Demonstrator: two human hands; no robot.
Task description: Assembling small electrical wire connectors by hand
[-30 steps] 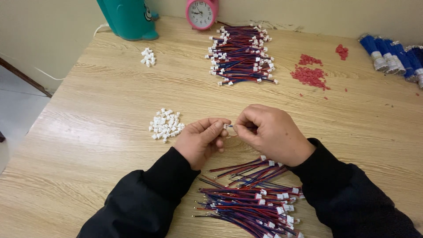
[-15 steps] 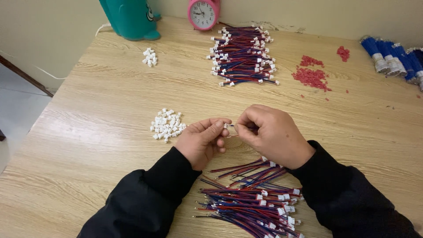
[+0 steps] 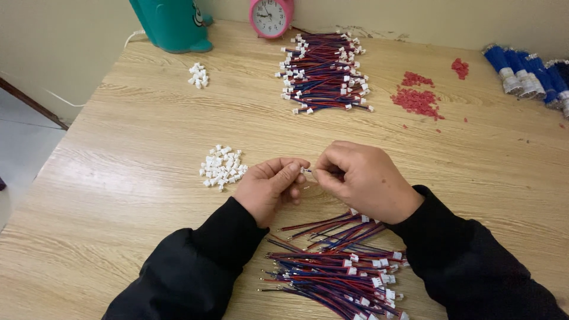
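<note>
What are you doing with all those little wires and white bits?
A person in black sleeves works at a wooden table. The left hand and right hand meet above it, pinching a tiny white connector between their fingertips. A pile of small white connectors lies just left of the hands. A loose bundle of red and blue wires lies between the forearms. A bigger heap of wires with white ends sits farther back, near a pink clock.

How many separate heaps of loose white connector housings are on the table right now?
2. The larger heap of white housings lies just left of the left hand; the smaller heap sits far back near the teal container. Others may hide under the hands.
</note>
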